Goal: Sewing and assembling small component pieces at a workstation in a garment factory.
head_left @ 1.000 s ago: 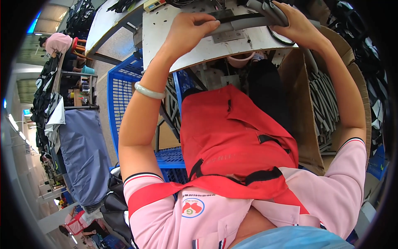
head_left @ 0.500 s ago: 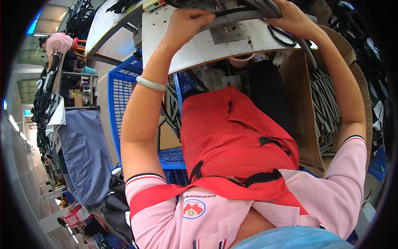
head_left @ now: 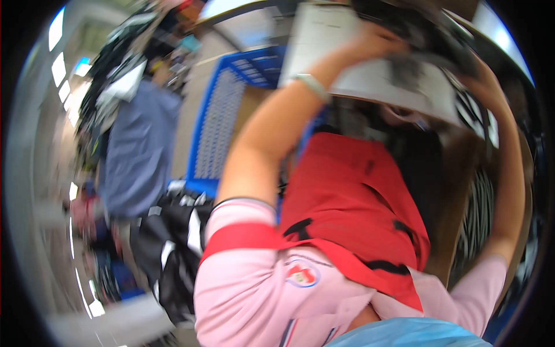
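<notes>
At the bottom edge of the frame sits a pale blue cloth (head_left: 407, 334), with the pink shirt (head_left: 245, 295) and red apron (head_left: 341, 185) just beyond. Right of the apron, a carton (head_left: 446, 228) holds a sheaf of grey strips (head_left: 477, 202).

At the upper right, a dark bundle (head_left: 430, 32) lies over the far part of the white desk (head_left: 312, 43), badly blurred. The left hand (head_left: 378, 43) is at its left side, fingers toward it; the right hand (head_left: 480, 84) is by its lower right edge, fingers hidden. I cannot tell whether either one grips it or merely touches it.

The step in hand seems to be handling the bundle from both sides; the next move, I judge, calls for a sure hold at each side, clear of the desk edge.

Farther out, left of the desk, stands a blue basket (head_left: 205, 133). Below it lies a black-and-white pile (head_left: 173, 248), and at the left hangs a grey-blue sheet (head_left: 141, 150).
</notes>
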`<control>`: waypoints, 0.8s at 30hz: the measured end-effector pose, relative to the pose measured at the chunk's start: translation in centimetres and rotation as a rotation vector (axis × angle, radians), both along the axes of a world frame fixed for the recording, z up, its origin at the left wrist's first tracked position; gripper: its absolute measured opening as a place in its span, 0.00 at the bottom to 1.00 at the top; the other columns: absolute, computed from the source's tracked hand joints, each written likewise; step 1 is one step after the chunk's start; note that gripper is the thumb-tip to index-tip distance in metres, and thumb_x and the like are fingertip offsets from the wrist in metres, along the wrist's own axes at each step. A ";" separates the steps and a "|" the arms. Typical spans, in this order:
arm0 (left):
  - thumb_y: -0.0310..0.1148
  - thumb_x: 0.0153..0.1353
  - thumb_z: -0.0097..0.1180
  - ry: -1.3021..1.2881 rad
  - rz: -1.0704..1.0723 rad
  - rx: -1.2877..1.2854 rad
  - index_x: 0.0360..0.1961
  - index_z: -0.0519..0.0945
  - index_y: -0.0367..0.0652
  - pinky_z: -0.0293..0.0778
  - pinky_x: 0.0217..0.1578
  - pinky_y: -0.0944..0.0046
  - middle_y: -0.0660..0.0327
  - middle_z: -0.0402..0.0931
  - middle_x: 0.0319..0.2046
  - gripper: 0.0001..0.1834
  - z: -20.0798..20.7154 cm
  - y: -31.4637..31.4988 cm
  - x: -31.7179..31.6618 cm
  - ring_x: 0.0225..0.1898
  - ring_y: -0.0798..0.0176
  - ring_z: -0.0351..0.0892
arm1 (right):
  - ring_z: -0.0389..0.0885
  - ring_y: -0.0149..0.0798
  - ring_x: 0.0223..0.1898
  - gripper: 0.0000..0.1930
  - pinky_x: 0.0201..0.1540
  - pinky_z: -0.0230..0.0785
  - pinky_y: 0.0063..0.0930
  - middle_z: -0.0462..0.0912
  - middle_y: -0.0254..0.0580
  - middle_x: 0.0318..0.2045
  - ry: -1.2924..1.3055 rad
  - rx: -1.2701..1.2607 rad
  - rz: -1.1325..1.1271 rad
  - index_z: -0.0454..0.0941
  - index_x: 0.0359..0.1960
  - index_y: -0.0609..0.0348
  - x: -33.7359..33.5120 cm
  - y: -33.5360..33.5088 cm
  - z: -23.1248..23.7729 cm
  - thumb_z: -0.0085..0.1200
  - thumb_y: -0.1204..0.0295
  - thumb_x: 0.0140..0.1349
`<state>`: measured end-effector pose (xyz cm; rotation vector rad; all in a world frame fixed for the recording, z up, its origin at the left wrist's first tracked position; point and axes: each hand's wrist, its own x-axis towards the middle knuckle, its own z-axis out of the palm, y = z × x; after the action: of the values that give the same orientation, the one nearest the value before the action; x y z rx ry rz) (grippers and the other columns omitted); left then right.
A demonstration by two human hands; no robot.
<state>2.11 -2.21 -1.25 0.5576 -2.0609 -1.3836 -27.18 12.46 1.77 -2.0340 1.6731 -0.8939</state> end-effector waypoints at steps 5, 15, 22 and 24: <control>0.37 0.50 0.70 -0.059 0.056 -0.055 0.33 0.89 0.42 0.76 0.40 0.68 0.60 0.86 0.30 0.12 -0.4 0.3 -2.0 0.34 0.68 0.82 | 0.74 0.34 0.54 0.32 0.58 0.63 0.26 0.77 0.42 0.52 -0.001 0.033 -0.152 0.66 0.63 0.65 -8.9 0.8 -5.5 0.58 0.73 0.55; 0.38 0.47 0.71 -0.074 0.140 -0.053 0.31 0.88 0.41 0.76 0.37 0.67 0.60 0.84 0.27 0.13 -0.2 -1.3 -1.3 0.31 0.67 0.81 | 0.77 0.38 0.52 0.28 0.58 0.64 0.29 0.79 0.47 0.50 0.066 0.022 -0.187 0.67 0.62 0.65 -8.4 -2.8 -6.1 0.56 0.72 0.59; 0.37 0.49 0.69 0.063 0.372 0.033 0.31 0.88 0.39 0.76 0.35 0.66 0.58 0.84 0.27 0.12 0.2 -2.3 2.6 0.30 0.67 0.80 | 0.75 0.36 0.54 0.27 0.59 0.63 0.28 0.78 0.46 0.52 -0.391 0.181 -0.289 0.67 0.62 0.64 -10.7 -0.3 -5.6 0.56 0.71 0.60; 0.37 0.50 0.68 0.053 0.442 0.121 0.31 0.88 0.38 0.76 0.33 0.65 0.58 0.84 0.26 0.13 0.3 -1.6 4.5 0.28 0.68 0.79 | 0.74 0.35 0.55 0.27 0.59 0.62 0.28 0.77 0.44 0.53 -0.748 0.293 -0.365 0.67 0.62 0.63 -14.1 3.6 -5.9 0.57 0.71 0.61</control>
<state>6.65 -3.79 -0.93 0.9519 -1.6856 -1.2432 -41.26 16.01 -4.12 -1.0169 1.6080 -1.2367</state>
